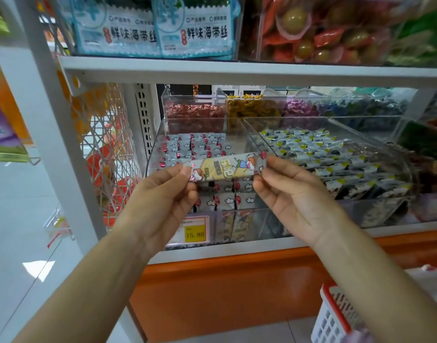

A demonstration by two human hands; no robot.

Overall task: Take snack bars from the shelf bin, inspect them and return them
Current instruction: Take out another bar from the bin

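Note:
A long snack bar (226, 167) in a pale yellow wrapper with cartoon figures is held level in front of the shelf. My left hand (163, 194) pinches its left end between thumb and fingers. My right hand (289, 194) pinches its right end the same way. Just behind and below the bar stands a clear plastic shelf bin (158, 139) filled with several more bars in grey wrappers with red and white marks.
A second clear bin (385, 144) of dark-wrapped snacks stands to the right. Smaller bins of red (192, 112) and yellow candies sit behind. A yellow price tag (195, 232) reads 15.80. A white basket with a red rim (336, 315) sits on the floor at lower right.

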